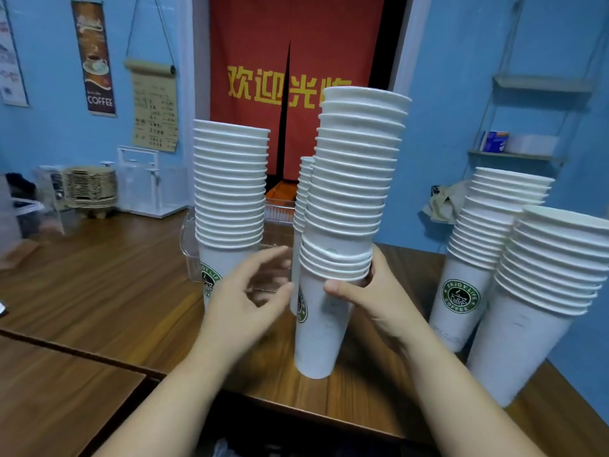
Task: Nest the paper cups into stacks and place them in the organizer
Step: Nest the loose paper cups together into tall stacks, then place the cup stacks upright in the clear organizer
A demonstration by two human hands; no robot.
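The tall stack (316,341) of white paper cups stands at the centre of the frame. Its bottom cup carries a green round logo, partly turned away. Above a lower band of rims, a longer run of nested cups sits higher and leans slightly to the right. The right hand (372,301) grips this stack just under the lower rims, thumb across the front and fingers curled round behind. The left hand (244,305) hovers just to the left of it, fingers loosely spread and holding nothing.

A second stack (230,192) rises at centre left, seemingly inside the clear organizer (187,245). A third stack (302,199) shows partly behind the held one. Two more stacks (484,245) (534,324) stand close together at the right edge, the farther one showing "ENJOY LIFE COFFEE".

All rest on a wooden table (99,285) with a dark plank grain. The walls are blue. A red curtain (257,44) with yellow characters hangs at top centre. At upper left hang a coffee poster (95,57) and a paper scroll (155,107); at upper right, a hanging shelf (527,155) holds a blue box (493,141).
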